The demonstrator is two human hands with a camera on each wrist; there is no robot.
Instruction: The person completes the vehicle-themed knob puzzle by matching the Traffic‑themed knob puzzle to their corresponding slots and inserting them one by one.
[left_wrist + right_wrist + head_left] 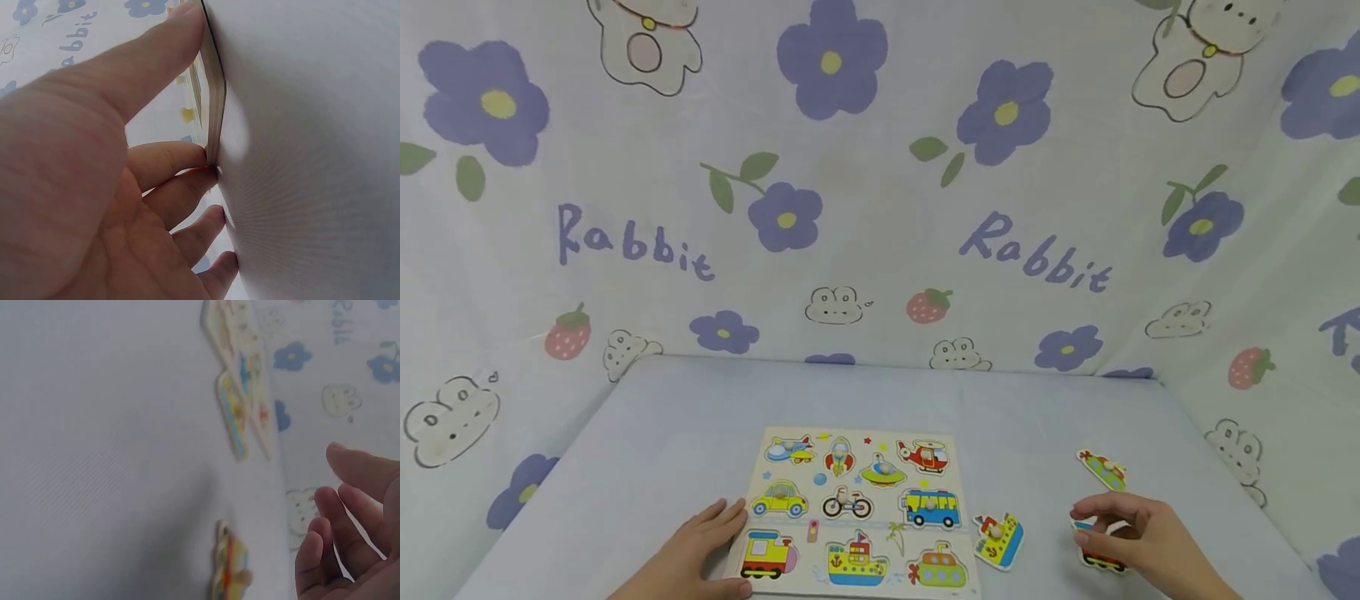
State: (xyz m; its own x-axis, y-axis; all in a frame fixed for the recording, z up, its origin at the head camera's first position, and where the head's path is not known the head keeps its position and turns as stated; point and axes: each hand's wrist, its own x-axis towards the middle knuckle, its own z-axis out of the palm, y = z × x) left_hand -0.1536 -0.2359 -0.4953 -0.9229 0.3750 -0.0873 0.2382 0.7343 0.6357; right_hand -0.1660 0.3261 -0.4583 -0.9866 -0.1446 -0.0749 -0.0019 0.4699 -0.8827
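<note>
A wooden knob puzzle board [850,542] with vehicle pictures lies on the table. My left hand [696,554] rests at its left edge, thumb by the near corner and fingertips touching the side; the left wrist view shows these fingers [172,162] against the board's edge. My right hand [1138,533] hovers over a loose train piece [1097,546], partly hidden under it. In the right wrist view the fingers [337,531] are spread loosely, apart from the knobbed piece [231,569], with nothing between them. A loose ship piece [1000,540] lies beside the board's right edge.
A loose submarine piece [1102,469] lies just beyond my right hand. Knobbed pieces such as the bus [931,504] and car [780,500] sit in the board. The white table [685,433] ends at a patterned cloth [880,167] at the back and sides.
</note>
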